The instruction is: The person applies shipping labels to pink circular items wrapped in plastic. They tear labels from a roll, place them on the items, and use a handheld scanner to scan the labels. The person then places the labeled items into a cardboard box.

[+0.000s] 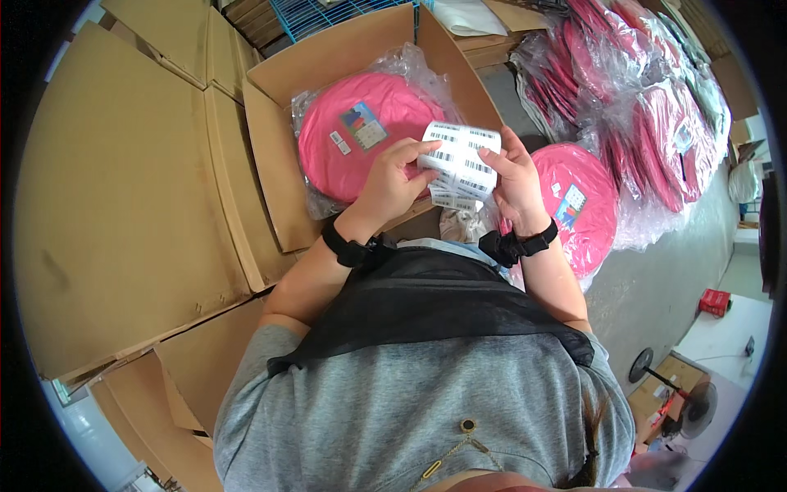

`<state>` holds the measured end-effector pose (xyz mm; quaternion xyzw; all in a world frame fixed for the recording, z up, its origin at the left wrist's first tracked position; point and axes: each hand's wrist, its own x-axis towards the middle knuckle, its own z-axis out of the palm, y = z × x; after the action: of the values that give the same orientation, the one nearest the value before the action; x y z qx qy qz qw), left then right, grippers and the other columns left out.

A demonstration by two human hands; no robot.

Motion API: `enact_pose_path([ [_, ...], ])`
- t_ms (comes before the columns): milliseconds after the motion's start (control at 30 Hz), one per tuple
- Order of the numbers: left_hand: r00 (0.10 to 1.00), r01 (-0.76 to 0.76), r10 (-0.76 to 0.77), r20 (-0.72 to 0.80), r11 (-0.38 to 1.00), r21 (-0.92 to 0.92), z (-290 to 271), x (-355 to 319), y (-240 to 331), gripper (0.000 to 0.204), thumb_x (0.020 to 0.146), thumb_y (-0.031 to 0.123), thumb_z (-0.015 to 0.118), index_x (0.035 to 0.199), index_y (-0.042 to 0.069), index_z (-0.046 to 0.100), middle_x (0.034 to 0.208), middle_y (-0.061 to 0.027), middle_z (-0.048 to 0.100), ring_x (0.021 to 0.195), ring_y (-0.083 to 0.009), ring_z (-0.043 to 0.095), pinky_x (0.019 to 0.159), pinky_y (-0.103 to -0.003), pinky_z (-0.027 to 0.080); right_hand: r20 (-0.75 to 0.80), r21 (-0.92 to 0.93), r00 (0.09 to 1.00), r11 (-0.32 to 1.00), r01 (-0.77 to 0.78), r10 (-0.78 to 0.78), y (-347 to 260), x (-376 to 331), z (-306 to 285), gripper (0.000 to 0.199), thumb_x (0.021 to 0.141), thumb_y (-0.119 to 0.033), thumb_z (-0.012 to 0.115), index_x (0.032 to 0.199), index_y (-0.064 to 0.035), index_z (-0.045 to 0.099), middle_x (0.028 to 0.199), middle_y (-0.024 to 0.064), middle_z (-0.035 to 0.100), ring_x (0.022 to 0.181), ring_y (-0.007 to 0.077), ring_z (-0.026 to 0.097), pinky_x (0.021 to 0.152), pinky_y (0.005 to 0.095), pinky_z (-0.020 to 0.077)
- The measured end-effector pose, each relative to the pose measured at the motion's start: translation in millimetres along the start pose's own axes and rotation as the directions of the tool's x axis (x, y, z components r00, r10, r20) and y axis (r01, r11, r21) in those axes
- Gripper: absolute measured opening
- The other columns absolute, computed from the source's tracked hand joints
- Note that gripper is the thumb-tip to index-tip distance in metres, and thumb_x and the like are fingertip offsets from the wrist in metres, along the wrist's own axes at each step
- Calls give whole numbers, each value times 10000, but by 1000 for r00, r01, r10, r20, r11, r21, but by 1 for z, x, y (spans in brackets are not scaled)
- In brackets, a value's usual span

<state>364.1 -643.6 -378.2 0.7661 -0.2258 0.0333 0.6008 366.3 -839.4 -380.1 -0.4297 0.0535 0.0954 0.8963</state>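
Observation:
A roll of white barcode labels point(461, 156) is held up in front of me, over the near right edge of an open cardboard box. My right hand point(518, 179) grips the roll from its right side, thumb across the front. At its left side, my left hand point(393, 182) closes finger and thumb on the labels' edge. A loose strip of labels point(456, 198) hangs below the roll. Inside the box point(270, 148) lies a round pink item point(324, 156) in clear plastic, with a picture card and a small barcode label on it.
Another pink round packet point(586, 213) lies to the right of my right hand. Beyond it are piled several more bagged pink packets point(656, 148). Large cardboard cartons point(131, 189) stand along my left. A blue wire rack point(320, 15) is behind the box, and a fan point(697, 410) stands far right.

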Motion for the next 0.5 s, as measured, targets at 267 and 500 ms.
enact_pose_path([
  [267, 971, -184, 228, -68, 902, 390, 0, 5, -6, 308, 642, -68, 655, 918, 68, 636, 913, -82, 590, 829, -211, 571, 752, -275, 443, 41, -28, 992, 992, -121, 122, -7, -3, -19, 552, 832, -5, 541, 1308, 19, 263, 987, 157, 585, 850, 185, 602, 740, 295, 506],
  [500, 974, 48, -38, -221, 998, 40, -5, 10, -25, 98, 777, 46, 608, 870, 16, 612, 834, -81, 624, 733, -144, 589, 639, -262, 463, -114, -774, 983, 633, 2, -142, 0, -35, -177, 413, 851, -134, 561, 1224, -8, 439, 983, 69, 596, 867, 127, 561, 765, 263, 462],
])
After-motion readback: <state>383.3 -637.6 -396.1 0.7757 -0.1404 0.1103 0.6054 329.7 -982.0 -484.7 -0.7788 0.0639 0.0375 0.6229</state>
